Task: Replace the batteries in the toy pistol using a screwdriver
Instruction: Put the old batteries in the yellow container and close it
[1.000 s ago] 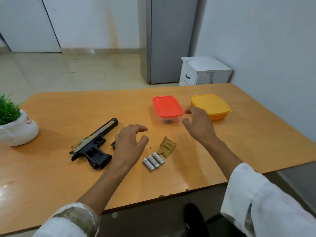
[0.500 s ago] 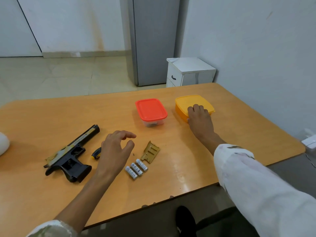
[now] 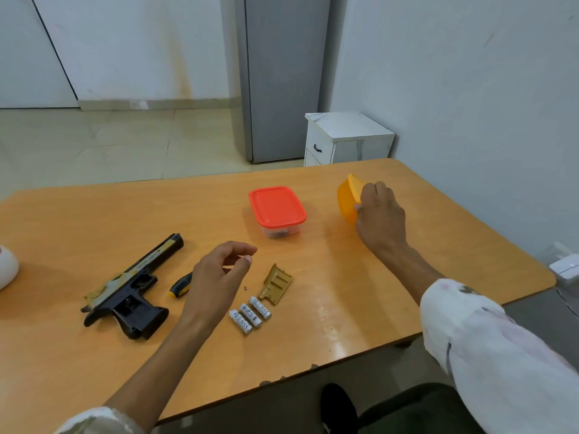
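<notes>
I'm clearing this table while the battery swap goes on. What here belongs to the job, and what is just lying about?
Belongs to the job:
toy pistol
screwdriver
battery cover
three batteries
yellow container, gripped by the right hand

Just lying about:
white pot
Unclear: red-lidded container, contents hard to tell

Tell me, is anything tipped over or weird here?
Yes. The yellow box is tipped on its side in the right hand, while the red box sits flat. The pistol's cover lies loose beside three batteries.

White walls (image 3: 454, 73), pale tiled floor (image 3: 109, 145), grey cabinet (image 3: 282, 76), small white drawer unit (image 3: 347, 139), orange wooden table (image 3: 125, 214)
</notes>
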